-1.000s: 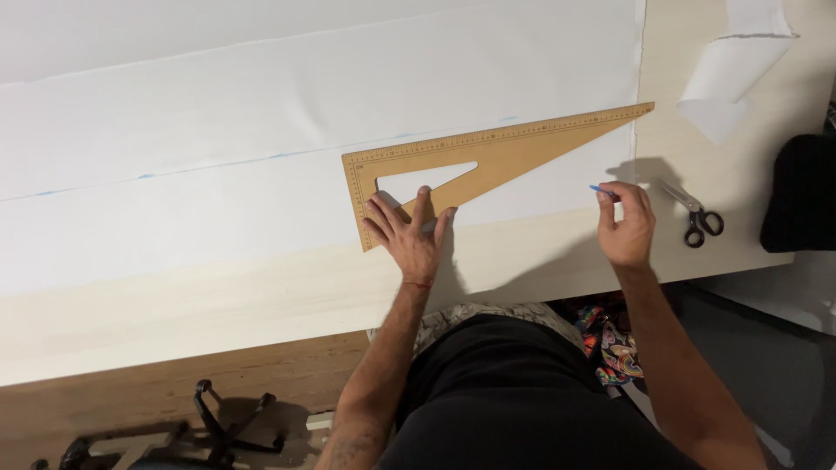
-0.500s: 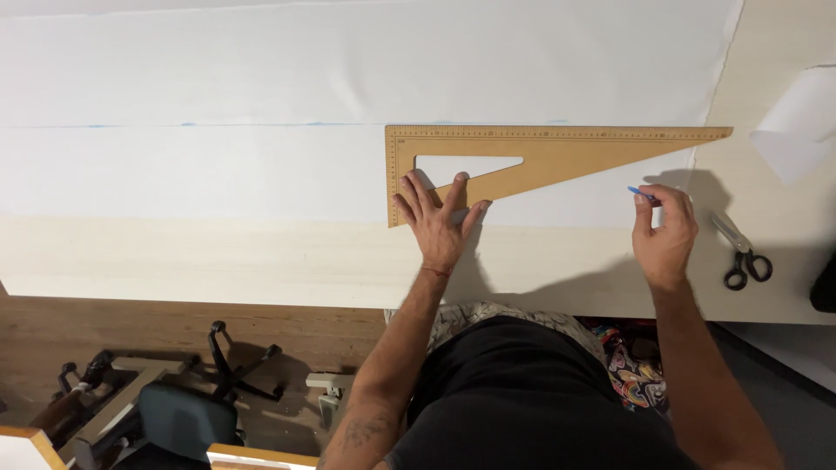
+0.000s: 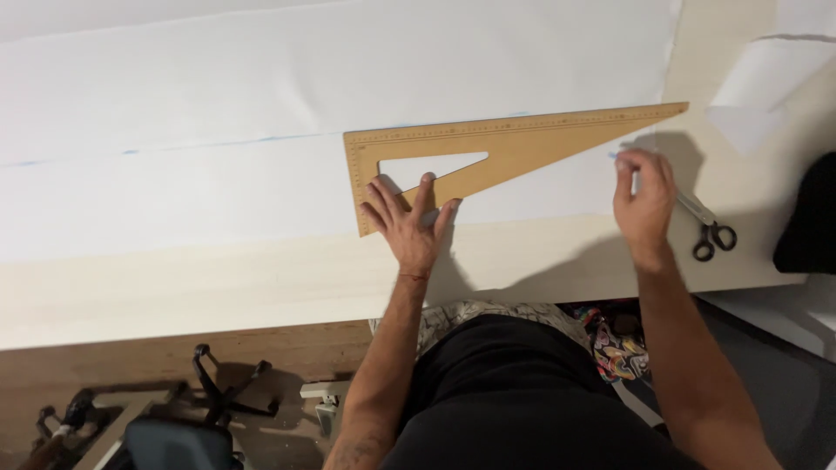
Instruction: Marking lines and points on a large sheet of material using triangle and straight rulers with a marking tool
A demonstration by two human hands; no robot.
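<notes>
A long wooden triangle ruler (image 3: 522, 148) lies on white fabric (image 3: 305, 130) spread over a pale table (image 3: 218, 287). My left hand (image 3: 409, 222) presses flat, fingers spread, on the ruler's lower left corner. My right hand (image 3: 644, 200) is off the ruler's right end, below its tip, fingers pinched on a small blue marker (image 3: 620, 157) that touches the fabric. A faint blue line (image 3: 218, 144) runs leftward from the ruler's top edge.
Black-handled scissors (image 3: 710, 228) lie just right of my right hand on the bare table. White paper pieces (image 3: 766, 87) sit at the top right, a black object (image 3: 805, 218) at the right edge. Below the table edge stand an office chair base (image 3: 222, 392) and floor clutter.
The view has swung, so the ruler looks tilted again. My left hand stays on the ruler's corner. My right hand with the marker stays near the ruler's right tip.
</notes>
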